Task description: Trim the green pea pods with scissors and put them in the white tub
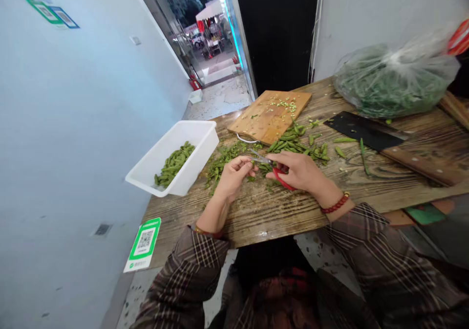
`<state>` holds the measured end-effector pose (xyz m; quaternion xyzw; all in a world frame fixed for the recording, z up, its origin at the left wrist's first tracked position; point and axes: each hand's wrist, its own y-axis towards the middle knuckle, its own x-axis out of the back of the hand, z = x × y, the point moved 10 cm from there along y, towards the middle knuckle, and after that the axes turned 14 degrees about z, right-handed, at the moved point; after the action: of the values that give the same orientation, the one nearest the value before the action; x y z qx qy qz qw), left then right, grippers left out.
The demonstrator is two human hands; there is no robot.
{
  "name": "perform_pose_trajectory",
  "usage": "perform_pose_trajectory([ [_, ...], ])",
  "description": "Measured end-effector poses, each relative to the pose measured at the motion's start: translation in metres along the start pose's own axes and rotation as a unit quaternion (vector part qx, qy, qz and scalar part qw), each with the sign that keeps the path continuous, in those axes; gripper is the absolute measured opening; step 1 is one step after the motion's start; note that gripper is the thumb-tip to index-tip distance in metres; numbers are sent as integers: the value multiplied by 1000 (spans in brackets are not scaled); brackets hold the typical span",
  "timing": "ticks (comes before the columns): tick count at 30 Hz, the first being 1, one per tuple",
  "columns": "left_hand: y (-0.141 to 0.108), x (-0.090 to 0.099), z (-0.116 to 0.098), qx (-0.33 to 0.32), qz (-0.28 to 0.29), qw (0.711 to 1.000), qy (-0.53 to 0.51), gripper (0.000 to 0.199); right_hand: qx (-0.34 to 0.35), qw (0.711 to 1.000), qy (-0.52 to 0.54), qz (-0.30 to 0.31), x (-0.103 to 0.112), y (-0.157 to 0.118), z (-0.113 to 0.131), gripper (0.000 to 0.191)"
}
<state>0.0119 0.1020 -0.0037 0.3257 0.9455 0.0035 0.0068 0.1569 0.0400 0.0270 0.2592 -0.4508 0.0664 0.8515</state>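
Scissors (281, 177) held by the handles in your right hand (298, 170), mid-frame.
Your left hand (232, 175) bunches beside the blades, its hold unclear; green pods (291, 144) lie just above the scissors, right of centre.

Scissors (277, 175) in the grip: red handles, silver blades. Pods (293, 143) just beyond: green. Tub (196, 166) left of grip: white. Board (256, 117) farther out: tan. Cleaver (361, 127) to the right: black blade, brown handle. Sleeves (198, 255) behind: dark plaid, pale lines.
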Motion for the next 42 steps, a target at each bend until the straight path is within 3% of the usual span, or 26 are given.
perform_pose_trajectory([
  [5, -2, -3, 8, -12, -3, 998, -65, 22, -4, 999, -14, 44, -12, 1, 0, 46],
  [20, -2, -17, 5, -36, 55, 998, -10, 23, 15, 998, -7, 58, -16, 0, 6, 42],
  [26, -2, -5, -2, -66, 13, 995, 73, 17, -2, 997, 10, 77, -24, -1, -1, 39],
  [33, -6, 8, 13, -19, -46, 989, -140, 25, -8, 1000, 12, 28, -17, -1, -6, 44],
  [42, -6, -6, 17, -7, -12, 972, -233, 27, 14, 998, -2, 62, -22, 1, 5, 45],
])
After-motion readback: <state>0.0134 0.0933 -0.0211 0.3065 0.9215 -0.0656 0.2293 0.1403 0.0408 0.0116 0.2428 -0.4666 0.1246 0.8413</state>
